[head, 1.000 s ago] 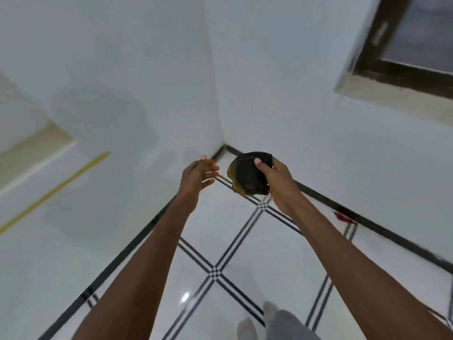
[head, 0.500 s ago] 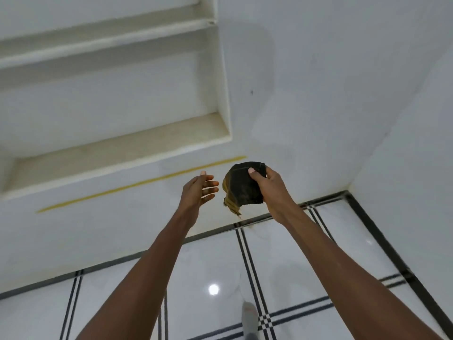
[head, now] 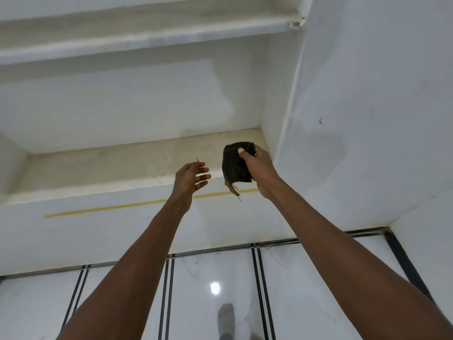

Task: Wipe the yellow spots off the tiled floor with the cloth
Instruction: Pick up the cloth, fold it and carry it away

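A dark, folded cloth (head: pixel 234 166) with a frayed yellowish corner hangs in my right hand (head: pixel 258 169), which grips it at chest height in front of the wall niche. To its left, my left hand (head: pixel 190 179) is held up, fingers spread, holding nothing. Both arms stretch forward over the white tiled floor (head: pixel 210 273) with its thin black double lines. No yellow spots show on the tiles I can see. A yellow line (head: pixel 127 205) runs along the wall below the niche ledge.
A recessed wall niche with a cream ledge (head: pixel 117 165) and a shelf (head: pixel 147 28) above fills the upper view. A white wall (head: pixel 367 119) juts out on the right. A black skirting strip (head: pixel 404 261) edges the floor. A light reflection (head: pixel 215 288) glints on a tile.
The view has swung left from the room corner to the wall niche and drawn nearer. Both hands keep the same pose, the right still holding the cloth.
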The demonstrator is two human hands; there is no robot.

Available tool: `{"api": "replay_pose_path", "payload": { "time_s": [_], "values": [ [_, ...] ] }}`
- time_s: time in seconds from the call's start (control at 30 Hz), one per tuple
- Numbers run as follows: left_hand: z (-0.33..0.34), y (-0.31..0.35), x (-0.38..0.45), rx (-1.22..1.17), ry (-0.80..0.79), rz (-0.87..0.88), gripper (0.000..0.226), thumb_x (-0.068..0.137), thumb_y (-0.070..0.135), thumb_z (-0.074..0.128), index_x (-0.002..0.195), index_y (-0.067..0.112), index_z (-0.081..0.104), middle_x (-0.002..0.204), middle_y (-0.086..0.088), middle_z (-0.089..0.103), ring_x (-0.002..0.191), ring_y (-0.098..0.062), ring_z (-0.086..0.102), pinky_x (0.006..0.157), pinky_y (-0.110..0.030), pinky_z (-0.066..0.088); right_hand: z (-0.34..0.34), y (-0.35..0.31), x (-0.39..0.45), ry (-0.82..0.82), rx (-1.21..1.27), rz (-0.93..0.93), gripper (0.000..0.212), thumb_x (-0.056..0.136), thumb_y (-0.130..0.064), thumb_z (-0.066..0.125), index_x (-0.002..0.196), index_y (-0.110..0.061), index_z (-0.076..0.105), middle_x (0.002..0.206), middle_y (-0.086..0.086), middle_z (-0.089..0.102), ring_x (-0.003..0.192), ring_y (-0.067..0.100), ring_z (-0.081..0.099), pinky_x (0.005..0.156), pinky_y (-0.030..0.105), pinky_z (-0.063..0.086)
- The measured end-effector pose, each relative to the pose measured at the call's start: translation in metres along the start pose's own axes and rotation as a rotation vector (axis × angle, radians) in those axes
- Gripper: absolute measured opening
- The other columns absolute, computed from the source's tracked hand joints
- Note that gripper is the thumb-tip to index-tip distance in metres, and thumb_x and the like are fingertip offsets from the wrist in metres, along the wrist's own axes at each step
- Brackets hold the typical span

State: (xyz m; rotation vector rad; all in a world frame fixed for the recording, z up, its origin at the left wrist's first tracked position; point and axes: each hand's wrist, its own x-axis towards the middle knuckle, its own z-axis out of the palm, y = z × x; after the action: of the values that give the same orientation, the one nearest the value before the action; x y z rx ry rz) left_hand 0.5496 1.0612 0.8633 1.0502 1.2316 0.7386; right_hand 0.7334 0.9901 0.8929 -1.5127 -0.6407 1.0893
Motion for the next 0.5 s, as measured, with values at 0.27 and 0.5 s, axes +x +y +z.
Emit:
{"api": "replay_pose_path", "payload": {
  "time_s": [0.27, 0.5],
  "values": [
    [-0.010, 0.024, 0.095, 0.037, 0.033, 0.026, 0.035, 0.107, 0.037, 0.052, 0.114, 0.008, 0.070, 0.108, -0.011, 0.074, 0.099, -0.026, 0.073, 0.086, -0.033, 0.059, 0.005, 0.005, 0.117, 0.071, -0.345, 0.102, 0.043, 0.108, -0.029, 0.053, 0.147, -0.012, 0.051, 0.144, 0.011, 0.060, 0.129, 0.030, 0.059, 0.109, 0.039, 0.051],
    [0.006, 0.011, 0.130, 0.305, -0.049, 0.134, 0.027, 0.103, 0.033, 0.059, 0.111, 0.009, 0.068, 0.108, -0.010, 0.074, 0.086, -0.018, 0.072, 0.082, -0.035, 0.058, -0.006, 0.023, 0.136, 0.207, -0.900, -0.035, 0.042, 0.103, -0.029, 0.058, 0.139, -0.008, 0.047, 0.133, 0.015, 0.063, 0.120, 0.038, 0.063, 0.095, 0.044, 0.056]
  ]
}}
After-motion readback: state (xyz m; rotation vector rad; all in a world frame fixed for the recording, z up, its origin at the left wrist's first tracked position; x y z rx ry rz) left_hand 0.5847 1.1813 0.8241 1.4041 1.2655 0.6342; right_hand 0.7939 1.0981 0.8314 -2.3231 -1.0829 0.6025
